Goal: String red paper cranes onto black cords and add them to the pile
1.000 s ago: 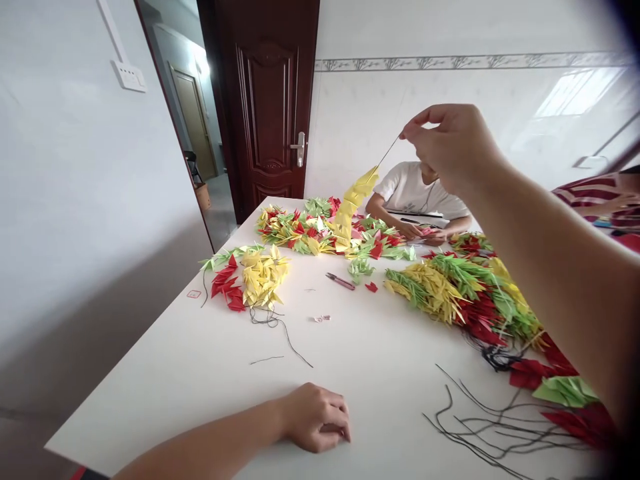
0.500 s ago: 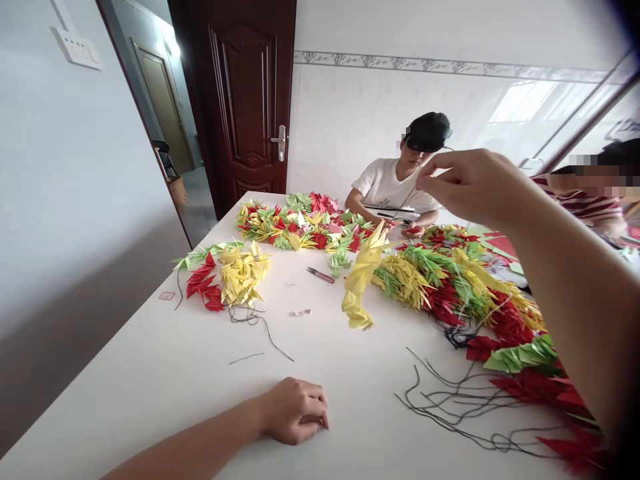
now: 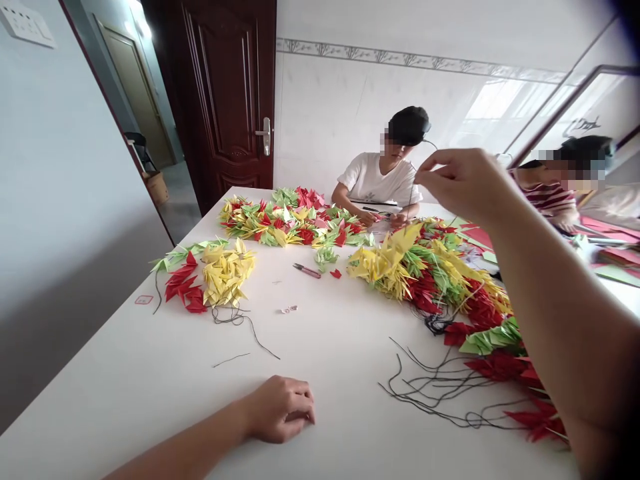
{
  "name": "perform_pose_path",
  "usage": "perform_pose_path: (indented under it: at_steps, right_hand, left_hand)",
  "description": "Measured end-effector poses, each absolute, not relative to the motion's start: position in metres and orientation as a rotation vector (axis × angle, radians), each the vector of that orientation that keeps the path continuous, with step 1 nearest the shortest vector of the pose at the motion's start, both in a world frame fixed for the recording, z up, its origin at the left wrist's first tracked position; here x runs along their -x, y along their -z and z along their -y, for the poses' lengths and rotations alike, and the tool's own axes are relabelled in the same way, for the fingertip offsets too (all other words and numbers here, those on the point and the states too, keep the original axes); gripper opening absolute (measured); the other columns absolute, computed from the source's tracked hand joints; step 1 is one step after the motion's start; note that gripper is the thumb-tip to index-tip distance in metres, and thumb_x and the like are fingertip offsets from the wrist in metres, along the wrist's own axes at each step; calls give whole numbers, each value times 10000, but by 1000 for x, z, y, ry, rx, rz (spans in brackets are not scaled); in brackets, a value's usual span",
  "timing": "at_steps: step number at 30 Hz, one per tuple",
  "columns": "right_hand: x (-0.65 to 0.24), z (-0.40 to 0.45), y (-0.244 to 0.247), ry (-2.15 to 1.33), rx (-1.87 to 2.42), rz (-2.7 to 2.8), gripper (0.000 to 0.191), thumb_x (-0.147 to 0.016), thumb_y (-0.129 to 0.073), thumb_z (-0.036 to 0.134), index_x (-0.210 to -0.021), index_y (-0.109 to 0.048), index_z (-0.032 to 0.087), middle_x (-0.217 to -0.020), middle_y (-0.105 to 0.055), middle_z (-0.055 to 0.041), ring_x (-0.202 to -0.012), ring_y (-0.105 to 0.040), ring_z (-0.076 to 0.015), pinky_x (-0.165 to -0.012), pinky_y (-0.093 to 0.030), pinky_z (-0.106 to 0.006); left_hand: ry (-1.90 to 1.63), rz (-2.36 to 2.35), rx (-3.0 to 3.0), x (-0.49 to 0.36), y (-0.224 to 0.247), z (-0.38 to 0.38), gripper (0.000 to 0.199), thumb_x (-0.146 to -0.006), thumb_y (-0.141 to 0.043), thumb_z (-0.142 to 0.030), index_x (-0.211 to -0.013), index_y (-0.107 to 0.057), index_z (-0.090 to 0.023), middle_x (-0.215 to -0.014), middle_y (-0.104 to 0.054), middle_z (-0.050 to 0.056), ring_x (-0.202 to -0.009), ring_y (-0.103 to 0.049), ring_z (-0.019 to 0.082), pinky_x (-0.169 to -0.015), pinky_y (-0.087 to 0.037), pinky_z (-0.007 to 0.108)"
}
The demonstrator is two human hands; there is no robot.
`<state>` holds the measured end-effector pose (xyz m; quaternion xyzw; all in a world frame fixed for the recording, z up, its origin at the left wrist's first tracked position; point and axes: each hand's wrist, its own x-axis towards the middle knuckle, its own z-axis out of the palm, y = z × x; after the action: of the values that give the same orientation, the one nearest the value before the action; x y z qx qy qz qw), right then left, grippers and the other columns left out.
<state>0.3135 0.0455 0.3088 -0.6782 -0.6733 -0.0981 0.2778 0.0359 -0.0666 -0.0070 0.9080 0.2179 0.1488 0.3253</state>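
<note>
My right hand [image 3: 457,180] is raised over the table's far right side, thumb and finger pinching a thin dark thread [image 3: 411,203]. Hanging from this thread is a string of yellow folded paper cranes [image 3: 395,250], slightly blurred, in front of a heap of similar garlands. Low on the white table [image 3: 330,333] rests my left hand [image 3: 285,408], its fingers curled inward and nothing visible in them. Between the hands and the far heap lie small thread snips [image 3: 307,271], a red paper scrap [image 3: 336,273] and a little clear piece [image 3: 289,309].
Yellow cranes [image 3: 227,273] and red ones [image 3: 183,287] lie at left with loose thread. A mixed garland [image 3: 295,223] spans the back. Right of centre are coloured garlands [image 3: 480,300] and trailing dark threads [image 3: 440,393]. One person [image 3: 380,173] sits opposite, another [image 3: 545,187] at right.
The view has shifted right. The yellow crane string has swung up and right, from over bare table to in front of the garland heap. My left hand stays resting on the table.
</note>
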Motion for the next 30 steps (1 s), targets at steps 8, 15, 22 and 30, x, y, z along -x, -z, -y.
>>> perform_pose_path:
  at_steps: [8,15,22,30]
  right_hand:
    - [-338,-54,-299,300,1980,1662,159,-830,-546,239,-830,-669,139,-590,-540,-5,-556,-374,-85,-598,-331,-273]
    - [-351,-49,-290,309,2014,1563,142,-815,-558,244,-813,-665,151,-576,-538,-11,-544,-379,-98,-595,-326,-280]
    - [-283,-8,-199,206,1989,2185,234,-884,-454,327,-880,-650,199,-691,-646,-31,-555,-526,-138,-529,-291,-251]
    - [-183,55,-64,-210,1567,2894,155,-912,-456,187,-906,-610,171,-788,-704,-51,-650,-649,-195,-485,-299,-254]
  left_hand:
    - [-366,-574,-2379,-36,4,66,201,-765,-547,-131,-859,-691,-235,-918,-681,-18,-539,-495,70,-599,-432,203]
    - [-315,-584,-2395,-37,1,66,192,-762,-550,-139,-858,-688,-232,-932,-683,-12,-563,-525,79,-602,-440,209]
    - [-271,-610,-2402,-39,-2,65,178,-749,-570,-145,-844,-695,-228,-912,-687,-16,-559,-526,76,-611,-446,201]
    - [-205,-603,-2466,-37,6,65,197,-740,-604,-195,-884,-729,-244,-757,-725,-27,-694,-649,146,-678,-493,238]
